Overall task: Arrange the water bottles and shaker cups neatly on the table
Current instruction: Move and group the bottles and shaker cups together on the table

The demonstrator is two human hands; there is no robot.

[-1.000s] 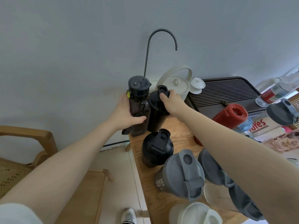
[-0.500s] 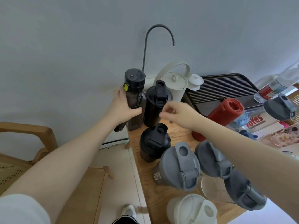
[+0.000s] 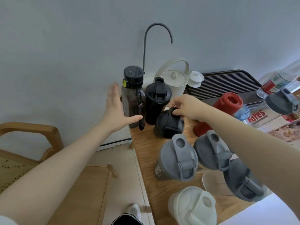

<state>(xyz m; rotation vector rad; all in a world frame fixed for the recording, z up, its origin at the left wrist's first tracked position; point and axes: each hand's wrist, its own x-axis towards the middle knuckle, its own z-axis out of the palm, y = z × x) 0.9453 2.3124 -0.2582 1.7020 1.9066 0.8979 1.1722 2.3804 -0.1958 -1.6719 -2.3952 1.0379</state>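
Left hand (image 3: 116, 109) flat, fingers straight beside smoky bottle (image 3: 132, 98), right hand (image 3: 186, 105) gripping short black shaker (image 3: 168, 125) – by its lid

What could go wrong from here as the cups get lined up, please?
The dark bottle stands at the table corner, with the open left hand beside it; a nudge could tip it off. The right hand grips the short black shaker by its lid, close to the tall black shaker, and might knock it.
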